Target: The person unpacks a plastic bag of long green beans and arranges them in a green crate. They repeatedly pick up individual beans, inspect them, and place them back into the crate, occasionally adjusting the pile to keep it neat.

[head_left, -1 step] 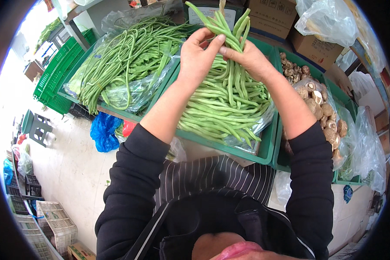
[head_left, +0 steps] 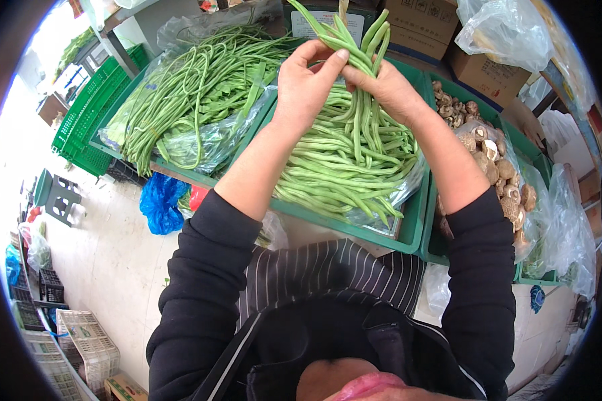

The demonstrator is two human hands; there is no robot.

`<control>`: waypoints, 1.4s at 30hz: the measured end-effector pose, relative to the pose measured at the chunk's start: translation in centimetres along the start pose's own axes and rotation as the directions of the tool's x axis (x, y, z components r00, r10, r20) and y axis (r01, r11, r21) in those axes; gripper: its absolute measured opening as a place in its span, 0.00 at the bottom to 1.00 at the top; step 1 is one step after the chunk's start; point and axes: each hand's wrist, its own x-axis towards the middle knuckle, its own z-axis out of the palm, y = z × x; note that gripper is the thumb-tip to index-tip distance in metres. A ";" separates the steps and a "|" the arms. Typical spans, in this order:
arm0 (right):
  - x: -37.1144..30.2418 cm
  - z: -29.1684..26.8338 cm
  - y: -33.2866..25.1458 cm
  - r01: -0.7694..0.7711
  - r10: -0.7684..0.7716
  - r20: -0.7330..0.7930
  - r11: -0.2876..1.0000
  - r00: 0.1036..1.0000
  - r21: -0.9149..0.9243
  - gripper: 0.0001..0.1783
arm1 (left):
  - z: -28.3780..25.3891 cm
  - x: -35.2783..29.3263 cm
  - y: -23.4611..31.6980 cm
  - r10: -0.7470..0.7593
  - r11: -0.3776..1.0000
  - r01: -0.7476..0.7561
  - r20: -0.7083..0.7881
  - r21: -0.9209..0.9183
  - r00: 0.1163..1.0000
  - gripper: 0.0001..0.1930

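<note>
Bunch of green beans (head_left: 358,50) held upright above the green crate (head_left: 415,220) of loose beans (head_left: 341,160). Left hand (head_left: 304,83) and right hand (head_left: 388,87) both in closed grip, pinching the bunch from either side. Crate of long beans (head_left: 194,87) to the left; mushrooms (head_left: 495,167) in the crate to the right.

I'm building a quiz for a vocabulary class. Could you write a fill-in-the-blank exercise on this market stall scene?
1. Both the left hand and the right hand hold a bunch of green ____.
2. The crate under the hands is coloured ____.
3. The crate to the person's right holds brown ____.
4. A crumpled plastic bag on the floor is coloured ____.

Missing words: beans; green; mushrooms; blue
</note>
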 end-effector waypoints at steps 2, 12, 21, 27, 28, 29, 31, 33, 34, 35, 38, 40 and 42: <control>0.1 -0.5 -0.4 0.032 -0.033 -0.019 0.998 0.999 -0.055 0.27 | 0.3 0.2 1.2 -0.022 1.000 0.022 -0.017 -0.008 1.000 0.12; -0.3 -1.2 -2.6 0.034 -0.035 -0.014 0.997 0.999 -0.069 0.28 | 1.4 0.2 3.7 -0.206 0.907 0.253 0.169 -0.337 0.964 0.11; -0.1 -1.3 -3.0 -0.014 0.028 0.055 0.972 0.998 -0.235 0.32 | 1.6 -0.2 2.5 -0.290 0.931 0.325 0.205 -0.167 0.935 0.13; 1.3 -1.3 -1.3 0.043 -0.053 -0.002 0.822 0.999 -0.567 0.34 | 2.1 -1.7 1.2 -0.395 0.915 0.404 0.202 0.001 0.896 0.15; 1.5 -1.3 -1.2 0.013 -0.031 -0.022 0.821 0.999 -0.571 0.34 | 2.6 -2.1 0.9 -0.394 0.909 0.411 0.169 -0.076 0.903 0.14; 1.6 -1.1 -1.1 -0.027 0.007 -0.037 0.818 0.999 -0.574 0.34 | 2.6 -2.1 0.8 -0.405 0.894 0.426 0.153 -0.143 0.901 0.13; 1.7 -0.7 -1.0 -0.034 0.026 -0.023 0.817 0.999 -0.576 0.33 | 2.5 -2.2 0.5 -0.446 0.839 0.475 0.166 -0.266 0.880 0.12; 1.7 0.2 -0.9 -0.121 0.040 -0.128 0.676 0.991 -0.727 0.31 | 2.1 -2.2 0.1 -0.470 0.756 0.527 0.237 -0.390 0.850 0.13; 1.6 0.6 -0.8 -0.183 0.051 -0.190 0.593 0.980 -0.784 0.30 | 1.8 -2.2 -0.1 -0.528 0.703 0.575 0.234 -0.419 0.816 0.14; 1.7 1.2 -0.8 -0.197 0.075 -0.187 0.541 0.980 -0.818 0.28 | 1.5 -2.2 -0.3 -0.577 0.650 0.613 0.232 -0.450 0.783 0.15; 1.7 2.9 -0.7 -0.117 0.038 -0.112 0.468 0.993 -0.876 0.27 | 2.0 -2.5 -1.8 -0.651 0.662 0.600 0.053 -0.448 0.757 0.30; 1.6 3.5 -0.7 -0.041 0.069 -0.010 0.469 0.998 -0.882 0.28 | 1.8 -2.4 -2.7 -0.656 0.613 0.532 -0.001 -0.585 0.755 0.33; 1.4 3.8 -0.7 0.022 0.139 0.099 0.471 0.985 -0.882 0.28 | 1.5 -2.7 -3.4 -0.636 0.590 0.442 -0.051 -0.676 0.770 0.32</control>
